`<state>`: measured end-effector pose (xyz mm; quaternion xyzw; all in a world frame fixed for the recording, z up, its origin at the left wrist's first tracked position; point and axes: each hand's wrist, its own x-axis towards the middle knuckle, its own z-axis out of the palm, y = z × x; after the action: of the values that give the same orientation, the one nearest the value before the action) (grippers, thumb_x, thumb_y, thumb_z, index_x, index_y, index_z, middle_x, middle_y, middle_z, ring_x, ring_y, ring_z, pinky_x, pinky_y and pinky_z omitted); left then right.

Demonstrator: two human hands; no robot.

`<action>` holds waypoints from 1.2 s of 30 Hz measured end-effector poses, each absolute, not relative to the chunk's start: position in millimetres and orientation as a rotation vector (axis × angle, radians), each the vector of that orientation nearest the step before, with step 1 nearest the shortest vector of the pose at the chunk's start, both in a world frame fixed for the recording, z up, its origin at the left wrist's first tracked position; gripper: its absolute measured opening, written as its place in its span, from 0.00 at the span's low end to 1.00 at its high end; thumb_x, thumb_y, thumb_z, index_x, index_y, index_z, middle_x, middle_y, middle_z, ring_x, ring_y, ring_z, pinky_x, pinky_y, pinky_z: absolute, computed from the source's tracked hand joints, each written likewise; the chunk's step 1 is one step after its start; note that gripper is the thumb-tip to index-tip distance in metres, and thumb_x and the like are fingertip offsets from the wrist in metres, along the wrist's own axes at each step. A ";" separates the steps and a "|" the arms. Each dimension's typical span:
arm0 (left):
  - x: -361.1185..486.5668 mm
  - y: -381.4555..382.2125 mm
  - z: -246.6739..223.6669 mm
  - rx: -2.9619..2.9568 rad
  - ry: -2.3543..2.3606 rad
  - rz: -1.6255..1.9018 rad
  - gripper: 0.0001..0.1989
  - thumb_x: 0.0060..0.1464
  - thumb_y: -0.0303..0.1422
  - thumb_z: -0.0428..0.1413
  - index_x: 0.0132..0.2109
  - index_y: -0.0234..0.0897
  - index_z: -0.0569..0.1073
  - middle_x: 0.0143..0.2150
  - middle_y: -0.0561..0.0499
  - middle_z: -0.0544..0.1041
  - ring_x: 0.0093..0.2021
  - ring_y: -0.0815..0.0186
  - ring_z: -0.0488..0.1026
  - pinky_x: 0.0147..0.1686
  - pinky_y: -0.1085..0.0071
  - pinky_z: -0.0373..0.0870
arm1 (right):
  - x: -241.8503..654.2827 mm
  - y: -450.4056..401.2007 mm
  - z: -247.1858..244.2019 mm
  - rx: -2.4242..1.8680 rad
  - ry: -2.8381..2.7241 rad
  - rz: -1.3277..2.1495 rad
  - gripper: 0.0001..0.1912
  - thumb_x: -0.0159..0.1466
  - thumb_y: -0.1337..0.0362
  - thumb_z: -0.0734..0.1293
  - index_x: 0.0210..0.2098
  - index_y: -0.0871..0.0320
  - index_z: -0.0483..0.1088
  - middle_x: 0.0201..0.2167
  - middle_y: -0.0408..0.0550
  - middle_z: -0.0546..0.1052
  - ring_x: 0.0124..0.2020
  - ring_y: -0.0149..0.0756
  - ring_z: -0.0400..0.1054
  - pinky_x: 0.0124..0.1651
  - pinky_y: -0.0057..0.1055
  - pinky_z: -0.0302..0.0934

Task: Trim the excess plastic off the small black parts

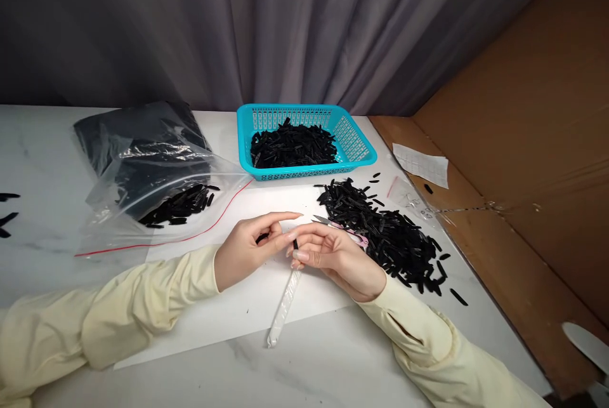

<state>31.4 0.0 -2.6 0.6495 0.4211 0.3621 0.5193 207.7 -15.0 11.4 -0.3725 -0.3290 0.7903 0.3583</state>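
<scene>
My right hand [333,256] pinches a small, narrow black strip [295,245] between thumb and fingers. Close beside it, my left hand [254,243] has its thumb reaching to the right fingertips and its index finger stretched out. Its other fingers are curled, with a bit of black strip [262,238] showing in them. A thin white stick in clear wrap [284,309] lies below my hands, its upper end at the right fingers. Scissors [352,234] with pink handles lie behind my right hand, against a heap of black strips [380,230].
A blue basket [304,173] of black strips stands at the back. At left lies a clear zip bag [118,230] holding black strips and a dark sheet. White paper [200,306] covers part of the table. A cardboard wall [533,91] and paper slip [421,165] are at right.
</scene>
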 end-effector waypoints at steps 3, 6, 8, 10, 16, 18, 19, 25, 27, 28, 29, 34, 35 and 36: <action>31.5 -3.1 1.4 1.617 1.018 0.886 0.14 0.54 0.34 0.53 0.46 0.35 0.76 0.22 0.56 0.64 0.23 0.72 0.59 0.23 0.76 0.57 | 206.9 -13.8 10.9 -1.020 -0.753 1.968 0.12 0.46 0.70 0.75 0.30 0.60 0.72 0.25 0.41 0.76 0.26 0.27 0.72 0.34 0.24 0.66; 31.9 -5.7 4.2 1.696 1.007 0.862 0.14 0.53 0.34 0.54 0.44 0.32 0.77 0.24 0.52 0.70 0.21 0.73 0.58 0.21 0.76 0.56 | 206.6 -13.3 10.1 -1.063 -0.651 1.948 0.10 0.47 0.68 0.75 0.25 0.61 0.70 0.21 0.41 0.77 0.26 0.26 0.73 0.34 0.22 0.67; 32.2 -7.1 3.8 1.714 0.993 0.867 0.14 0.51 0.33 0.55 0.44 0.31 0.78 0.21 0.53 0.69 0.20 0.74 0.55 0.18 0.76 0.53 | 206.0 -14.1 9.3 -1.076 -0.610 1.948 0.09 0.48 0.67 0.75 0.22 0.61 0.69 0.21 0.42 0.77 0.25 0.25 0.73 0.35 0.21 0.68; 32.4 -7.9 2.2 1.726 0.972 0.894 0.14 0.50 0.32 0.56 0.43 0.31 0.78 0.17 0.55 0.65 0.18 0.74 0.53 0.16 0.76 0.51 | 205.3 -15.3 8.5 -1.074 -0.592 1.951 0.10 0.49 0.65 0.74 0.21 0.61 0.69 0.22 0.42 0.77 0.26 0.25 0.73 0.34 0.20 0.68; 33.7 -9.1 -0.3 1.796 0.973 1.013 0.12 0.51 0.30 0.56 0.41 0.31 0.79 0.18 0.52 0.71 0.17 0.74 0.57 0.15 0.76 0.54 | 202.8 -19.0 7.9 -1.097 -0.630 1.906 0.09 0.49 0.65 0.74 0.22 0.61 0.71 0.22 0.43 0.78 0.25 0.26 0.73 0.34 0.21 0.69; 34.2 -9.4 0.9 1.823 0.980 1.005 0.12 0.51 0.30 0.56 0.42 0.30 0.79 0.19 0.50 0.74 0.15 0.74 0.59 0.14 0.76 0.55 | 201.3 -20.5 8.0 -1.129 -0.648 1.852 0.09 0.49 0.65 0.74 0.22 0.61 0.71 0.21 0.43 0.78 0.23 0.26 0.72 0.32 0.21 0.68; 34.4 -9.6 1.5 1.833 0.977 0.999 0.12 0.51 0.30 0.56 0.42 0.30 0.78 0.20 0.49 0.76 0.15 0.73 0.61 0.14 0.76 0.57 | 200.5 -21.3 8.1 -1.142 -0.659 1.823 0.09 0.49 0.65 0.74 0.21 0.61 0.71 0.21 0.43 0.78 0.23 0.25 0.72 0.32 0.21 0.68; 34.3 -9.8 3.0 1.754 0.969 1.012 0.11 0.52 0.26 0.55 0.43 0.34 0.78 0.40 0.48 0.79 0.37 0.63 0.78 0.36 0.74 0.76 | 200.5 -24.4 10.2 -1.123 -0.727 1.805 0.08 0.52 0.62 0.73 0.24 0.61 0.72 0.23 0.45 0.78 0.29 0.30 0.74 0.33 0.23 0.67; 33.8 -9.5 2.9 1.711 1.003 0.990 0.11 0.53 0.27 0.55 0.43 0.35 0.77 0.42 0.49 0.78 0.40 0.63 0.77 0.40 0.73 0.76 | 201.0 -24.3 11.0 -1.098 -0.720 1.826 0.08 0.53 0.61 0.71 0.27 0.60 0.73 0.24 0.46 0.78 0.30 0.31 0.74 0.34 0.24 0.66; 33.5 -9.4 2.9 1.687 1.023 0.974 0.11 0.53 0.28 0.55 0.44 0.35 0.77 0.43 0.50 0.78 0.42 0.63 0.77 0.42 0.73 0.75 | 201.0 -24.1 11.1 -1.082 -0.715 1.831 0.08 0.54 0.61 0.71 0.28 0.60 0.73 0.24 0.46 0.78 0.30 0.31 0.74 0.33 0.23 0.65; 33.3 -9.3 2.9 1.666 1.038 0.958 0.11 0.54 0.29 0.55 0.44 0.34 0.77 0.43 0.50 0.77 0.43 0.63 0.76 0.44 0.73 0.74 | 200.8 -24.0 11.0 -1.065 -0.713 1.831 0.08 0.54 0.61 0.71 0.29 0.60 0.73 0.24 0.46 0.78 0.30 0.30 0.74 0.33 0.23 0.65; 32.6 -9.3 3.4 1.641 1.043 0.915 0.12 0.55 0.31 0.53 0.44 0.32 0.77 0.43 0.50 0.78 0.43 0.63 0.76 0.47 0.73 0.73 | 198.2 -25.0 8.8 -0.980 -0.705 1.799 0.06 0.54 0.64 0.71 0.28 0.60 0.72 0.25 0.45 0.78 0.25 0.26 0.71 0.30 0.22 0.64; 32.4 -9.2 3.8 1.651 1.033 0.915 0.12 0.55 0.31 0.53 0.44 0.32 0.77 0.43 0.50 0.78 0.43 0.63 0.76 0.46 0.73 0.73 | 197.9 -25.5 8.4 -0.970 -0.706 1.792 0.06 0.54 0.64 0.71 0.28 0.60 0.72 0.25 0.45 0.78 0.24 0.26 0.71 0.30 0.22 0.65; 32.1 -9.1 4.3 1.663 1.022 0.918 0.12 0.56 0.31 0.52 0.43 0.32 0.78 0.43 0.50 0.78 0.42 0.63 0.76 0.45 0.73 0.73 | 197.7 -25.9 8.1 -0.964 -0.708 1.784 0.06 0.54 0.64 0.71 0.28 0.60 0.71 0.25 0.44 0.78 0.24 0.26 0.71 0.30 0.23 0.65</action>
<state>32.1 -9.1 4.3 0.6794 0.4177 0.3751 0.4725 197.7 -25.9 8.1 -0.3943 -0.2899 0.7302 0.4767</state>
